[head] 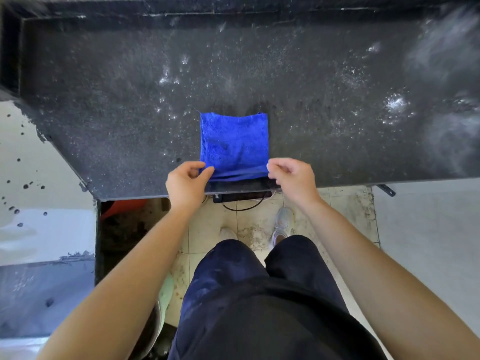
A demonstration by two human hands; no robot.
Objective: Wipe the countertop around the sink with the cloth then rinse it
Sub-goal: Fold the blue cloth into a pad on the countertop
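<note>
- A blue cloth was seen lying flat, folded into a rough square, on the dark speckled countertop, close to its near edge.
- The cloth's near left corner was pinched between the thumb and fingers of the left hand, with the hand held over the counter's front edge.
- The near right corner was pinched by the fingertips of the right hand, so that the near hem was drawn straight between the two hands.
- Both grips were narrow, closed on cloth alone.
- The far edge of the cloth was left resting on the stone, slightly puckered at its two far corners.
- Pale splashes and droplets were scattered over the countertop, thickest to the left of and beyond the cloth and towards the right end.
- A raised dark ledge was seen running along the back of the counter.
- The sink could not be made out in this view.
- Below the counter's edge, stained pale floor tiles were visible, along with the person's dark trousers and light shoes.
- A white panel was seen beside the tiles on the right.
</note>
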